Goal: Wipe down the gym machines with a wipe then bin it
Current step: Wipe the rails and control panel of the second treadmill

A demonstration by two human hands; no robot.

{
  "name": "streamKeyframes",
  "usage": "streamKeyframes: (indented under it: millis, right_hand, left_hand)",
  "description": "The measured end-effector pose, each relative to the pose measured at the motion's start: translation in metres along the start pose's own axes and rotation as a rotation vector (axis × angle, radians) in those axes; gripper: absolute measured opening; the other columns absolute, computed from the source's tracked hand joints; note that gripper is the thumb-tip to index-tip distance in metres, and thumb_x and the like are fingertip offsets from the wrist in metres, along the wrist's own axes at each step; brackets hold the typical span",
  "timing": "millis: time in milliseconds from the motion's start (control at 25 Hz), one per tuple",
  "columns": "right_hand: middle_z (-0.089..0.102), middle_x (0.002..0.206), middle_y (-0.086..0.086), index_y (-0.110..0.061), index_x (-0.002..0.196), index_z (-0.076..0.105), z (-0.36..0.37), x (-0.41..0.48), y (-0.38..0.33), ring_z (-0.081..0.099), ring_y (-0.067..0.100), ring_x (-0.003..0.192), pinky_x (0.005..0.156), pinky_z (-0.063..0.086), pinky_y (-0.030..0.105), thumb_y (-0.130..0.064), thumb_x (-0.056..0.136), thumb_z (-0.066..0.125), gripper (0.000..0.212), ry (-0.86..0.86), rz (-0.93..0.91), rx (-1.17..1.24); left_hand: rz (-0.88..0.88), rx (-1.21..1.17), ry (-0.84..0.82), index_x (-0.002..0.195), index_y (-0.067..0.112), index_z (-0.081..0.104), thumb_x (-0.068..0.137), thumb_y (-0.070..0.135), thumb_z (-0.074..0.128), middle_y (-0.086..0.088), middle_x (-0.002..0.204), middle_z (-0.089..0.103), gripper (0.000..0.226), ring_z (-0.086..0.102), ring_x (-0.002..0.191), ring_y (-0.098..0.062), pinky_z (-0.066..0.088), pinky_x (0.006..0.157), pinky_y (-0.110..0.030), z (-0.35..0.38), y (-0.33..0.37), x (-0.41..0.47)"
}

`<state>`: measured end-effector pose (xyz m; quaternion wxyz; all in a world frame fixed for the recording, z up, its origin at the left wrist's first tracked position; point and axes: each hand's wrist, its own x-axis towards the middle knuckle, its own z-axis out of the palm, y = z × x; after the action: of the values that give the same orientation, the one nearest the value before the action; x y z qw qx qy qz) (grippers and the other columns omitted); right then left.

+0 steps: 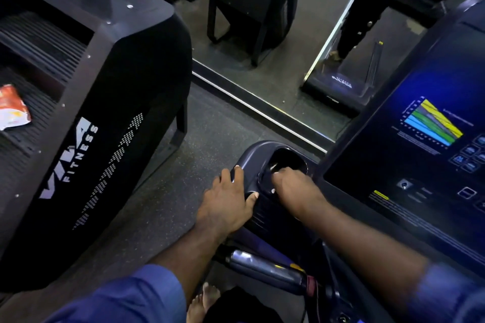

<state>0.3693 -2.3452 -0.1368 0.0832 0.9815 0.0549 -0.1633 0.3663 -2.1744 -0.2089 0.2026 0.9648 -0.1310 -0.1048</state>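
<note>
A strip of bare floor [178, 191] stays open down the middle of the frame, between the black machine housing [118, 113] filling the left and the console panel [420, 152] walling the right. At centre the right hand [294, 186] fills the cup holder [288, 157]; the left hand [225, 207] lies over its left rim. A handlebar [265, 267] bars the lower centre.

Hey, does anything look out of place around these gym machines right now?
Yes. A crumpled orange and white packet lies on a ribbed step of the black machine on the left. It looks like litter left behind, not part of the equipment. Nothing looks spilled or broken.
</note>
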Motion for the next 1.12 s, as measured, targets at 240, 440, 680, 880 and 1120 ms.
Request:
streamKeyframes:
  millis: [240, 440, 680, 880, 1120]
  right_hand:
    - [0.068, 0.121, 0.001, -0.018, 0.126, 0.064, 0.051, -0.052, 0.012, 0.062, 0.025, 0.113, 0.093, 0.052, 0.036, 0.000, 0.091, 0.056, 0.040, 0.224, -0.039, 0.422]
    - [0.070, 0.111, 0.004, -0.014, 0.122, 0.067, 0.056, 0.001, -0.024, 0.066, 0.021, 0.103, 0.091, 0.047, 0.023, -0.009, 0.092, 0.069, 0.031, 0.365, 0.175, 0.862]
    - [0.068, 0.111, 0.003, -0.010, 0.108, 0.071, 0.084, -0.047, 0.030, 0.060, 0.025, 0.106, 0.093, 0.052, 0.038, -0.007, 0.100, 0.054, 0.019, 0.477, -0.584, 0.238]
    - [0.059, 0.126, 0.004, -0.011, 0.134, 0.057, 0.073, -0.027, 0.019, 0.054, 0.025, 0.116, 0.098, 0.049, 0.039, -0.018, 0.097, 0.050, 0.038, 0.276, -0.671, 0.076]
    - [0.061, 0.100, 0.000, -0.019, 0.094, 0.067, 0.074, -0.027, 0.009, 0.056, 0.024, 0.096, 0.081, 0.052, 0.041, -0.032, 0.089, 0.058, 0.016, 0.037, -0.830, -0.022]
  left_hand:
    - [-0.015, 0.005, 0.016, 0.151, 0.018, 0.025, 0.107, 0.054, 0.031, -0.009, 0.130, 0.045, 0.057, 0.053, 0.111, -0.028, 0.053, 0.082, -0.048, -0.003, 0.004, -0.002]
    - [-0.016, 0.018, 0.006, 0.148, 0.019, 0.029, 0.111, 0.046, 0.028, -0.011, 0.127, 0.047, 0.047, 0.054, 0.109, -0.031, 0.049, 0.080, -0.048, -0.003, 0.005, -0.003]
    - [-0.044, -0.025, 0.036, 0.149, 0.019, 0.032, 0.112, 0.039, 0.027, -0.011, 0.127, 0.050, 0.043, 0.057, 0.108, -0.032, 0.047, 0.079, -0.048, 0.000, 0.004, -0.001]
    - [-0.048, -0.102, 0.061, 0.134, 0.026, 0.038, 0.111, 0.034, 0.029, -0.008, 0.118, 0.052, 0.027, 0.058, 0.101, -0.033, 0.047, 0.078, -0.049, -0.002, 0.000, -0.003]
    - [-0.055, -0.166, 0.094, 0.141, 0.030, 0.042, 0.107, 0.024, 0.037, -0.011, 0.121, 0.057, 0.035, 0.062, 0.107, -0.040, 0.049, 0.085, -0.051, 0.000, -0.011, -0.001]
